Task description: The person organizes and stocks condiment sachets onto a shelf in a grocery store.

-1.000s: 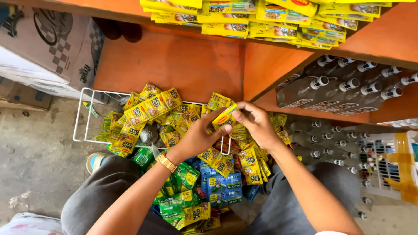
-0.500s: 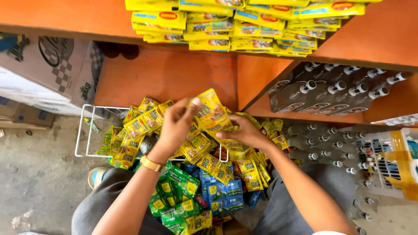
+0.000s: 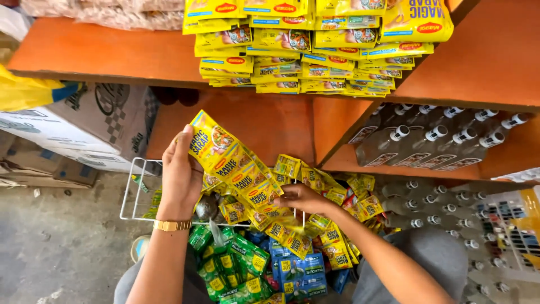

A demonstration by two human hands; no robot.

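- Left hand (image 3: 181,179), gold-banded at the wrist, grasps the top of a connected strip of glossy yellow seasoning sachets (image 3: 239,171), each with red and green print.
- Strip hangs diagonally above the white wire basket (image 3: 135,188), its lower end reaching the sachet heap.
- Right hand (image 3: 304,198) pinches the strip lower down.
- Green sachets (image 3: 230,264) lie below.

Both hands (image 3: 181,179) lift yellow sachet strip (image 3: 236,169) (basket below).
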